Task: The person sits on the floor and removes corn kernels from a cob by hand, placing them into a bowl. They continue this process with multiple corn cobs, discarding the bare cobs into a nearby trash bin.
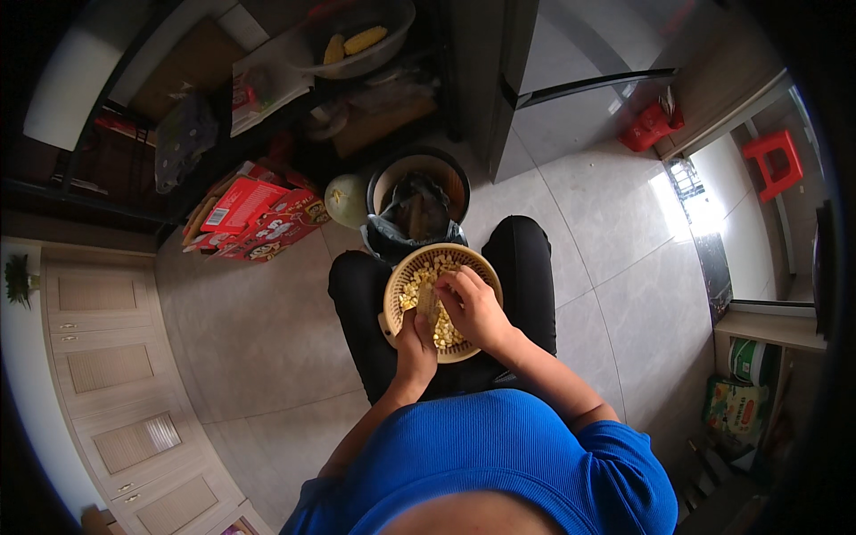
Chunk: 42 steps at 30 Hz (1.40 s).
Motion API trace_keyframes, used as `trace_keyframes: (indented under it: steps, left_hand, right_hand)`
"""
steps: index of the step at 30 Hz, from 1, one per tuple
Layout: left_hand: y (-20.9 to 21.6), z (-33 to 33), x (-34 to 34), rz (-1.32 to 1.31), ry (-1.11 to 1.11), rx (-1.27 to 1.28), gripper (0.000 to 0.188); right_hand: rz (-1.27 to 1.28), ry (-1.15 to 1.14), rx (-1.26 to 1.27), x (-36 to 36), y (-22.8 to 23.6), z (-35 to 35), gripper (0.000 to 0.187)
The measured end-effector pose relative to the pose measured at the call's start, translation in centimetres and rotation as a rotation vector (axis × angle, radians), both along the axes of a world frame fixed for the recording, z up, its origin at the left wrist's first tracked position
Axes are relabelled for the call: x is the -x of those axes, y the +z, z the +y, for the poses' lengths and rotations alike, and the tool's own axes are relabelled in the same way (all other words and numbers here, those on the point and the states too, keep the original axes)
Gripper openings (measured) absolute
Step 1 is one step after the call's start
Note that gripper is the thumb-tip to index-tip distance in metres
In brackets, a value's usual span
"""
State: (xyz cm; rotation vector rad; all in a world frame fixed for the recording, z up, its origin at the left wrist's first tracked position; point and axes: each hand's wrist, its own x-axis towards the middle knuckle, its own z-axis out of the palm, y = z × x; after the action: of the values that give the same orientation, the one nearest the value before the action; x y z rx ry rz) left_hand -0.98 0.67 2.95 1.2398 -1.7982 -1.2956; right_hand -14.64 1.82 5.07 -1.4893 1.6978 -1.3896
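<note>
A round woven basket (pixel 397 287) rests on my lap and holds several loose yellow corn kernels (pixel 413 287). My left hand (pixel 415 343) grips the lower end of a corn cob (pixel 428 300) held upright over the basket. My right hand (pixel 473 303) is closed around the cob's upper part, fingers curled against it. Both forearms come up from my blue top at the bottom edge.
A black bin (pixel 458 175) lined with a dark bag stands just beyond my knees, a pale round melon (pixel 345 200) beside it. Red cardboard boxes (pixel 254 218) lie to the left. A bowl with two corn cobs (pixel 355 42) sits on a shelf. Wooden cabinets (pixel 107 366) line the left; red stools (pixel 774 160) stand far right.
</note>
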Motion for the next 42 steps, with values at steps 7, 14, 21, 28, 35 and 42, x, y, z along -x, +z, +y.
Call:
trace_keyframes:
  steps: [7,14,21,28,35,42]
  left_hand:
    - [-0.3,-0.4,0.0,0.077,0.083,-0.295,0.037]
    - [-1.4,-1.7,-1.3,0.413,-0.002,-0.751,0.039]
    - [-2.4,-1.6,-1.1,0.312,0.114,-0.713,0.043]
    - [-1.6,-2.2,-0.5,0.588,0.157,-0.812,0.033]
    - [-1.3,-3.7,-0.3,0.437,0.094,-0.645,0.035]
    - [-1.4,-7.5,2.3,0.616,0.224,-0.761,0.027]
  right_hand:
    - [-0.253,-0.136,-0.081,0.3,-1.2,0.0,0.012]
    - [0.072,0.096,-0.114,0.8,-5.1,1.2,0.012]
    - [-0.608,0.127,-0.451,0.1,-3.1,0.6,0.02]
    - [-0.12,0.106,-0.224,0.3,-4.1,0.9,0.024]
    - [-0.481,0.1,-0.324,-0.6,-3.6,0.7,0.027]
    - [-0.009,0.082,-0.131,-1.6,-2.3,0.6,0.03]
